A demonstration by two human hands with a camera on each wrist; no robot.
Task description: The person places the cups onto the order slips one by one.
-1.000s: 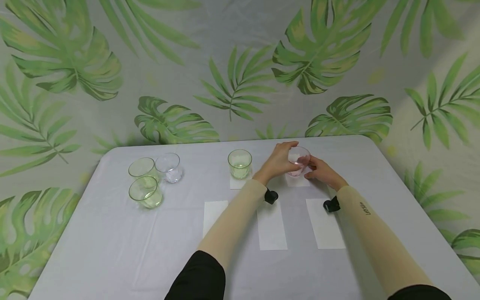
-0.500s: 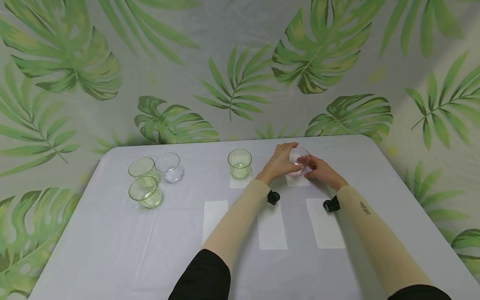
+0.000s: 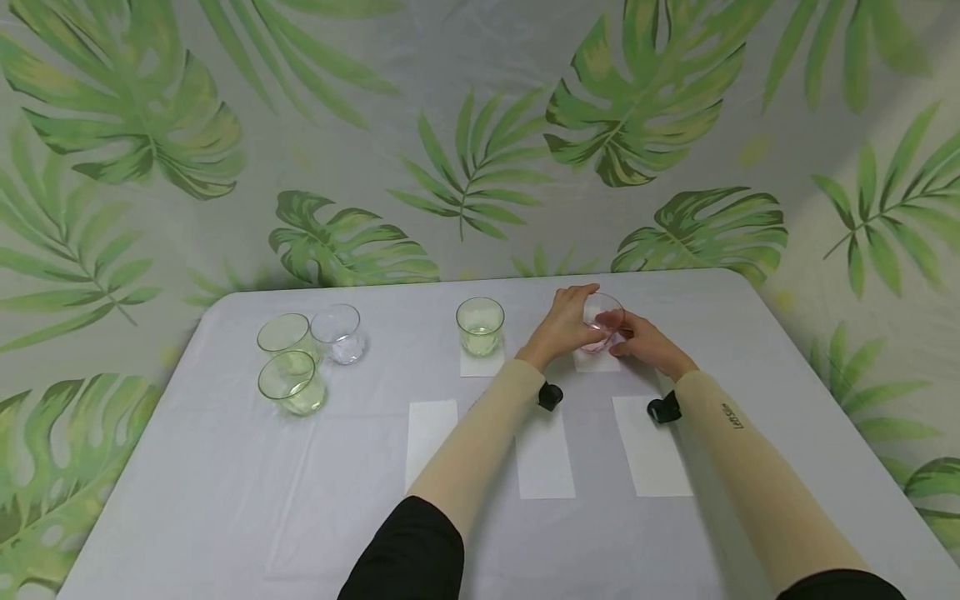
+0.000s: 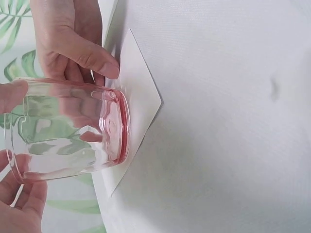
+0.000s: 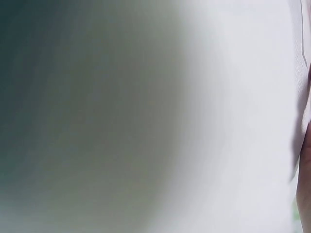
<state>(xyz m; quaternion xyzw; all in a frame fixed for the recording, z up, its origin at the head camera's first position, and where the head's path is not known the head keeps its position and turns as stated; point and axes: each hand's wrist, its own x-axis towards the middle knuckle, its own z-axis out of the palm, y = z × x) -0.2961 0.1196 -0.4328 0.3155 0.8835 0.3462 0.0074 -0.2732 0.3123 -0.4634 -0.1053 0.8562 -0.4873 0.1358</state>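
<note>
Left hand: I see my left hand point(image 3: 564, 327) curled round the left side of the pink glass point(image 3: 601, 321), fingers over its far rim and thumb on the near side; it grips the glass.
Right hand: my right hand point(image 3: 647, 343) is at the right side of the same glass, fingers bent against its wall; in the left wrist view its thumb lies just above the glass base, on the paper.
Pink glass: it stands upright on a small paper square point(image 3: 596, 362) near the far edge of the tabletop point(image 3: 225, 500), right of centre. The left wrist view shows its pink base point(image 4: 119, 126) flat on that paper point(image 4: 141, 104).
Green glass: one green glass point(image 3: 480, 325) stands on its own paper square point(image 3: 480, 365), just left of my left hand and apart from it.
Far left group: two green glasses point(image 3: 284, 335) point(image 3: 291, 383) and a clear glass point(image 3: 338, 333) stand close together toward the far left corner.
Paper strips: three white strips point(image 3: 427, 433) point(image 3: 543, 454) point(image 3: 651, 446) lie side by side across the middle, toward the near edge; my forearms pass over them.
Wrist cameras: a small black unit sits on each wrist point(image 3: 550, 395) point(image 3: 664, 409).
Right wrist view: blurred, mostly white cloth; I cannot tell the hand from it.
</note>
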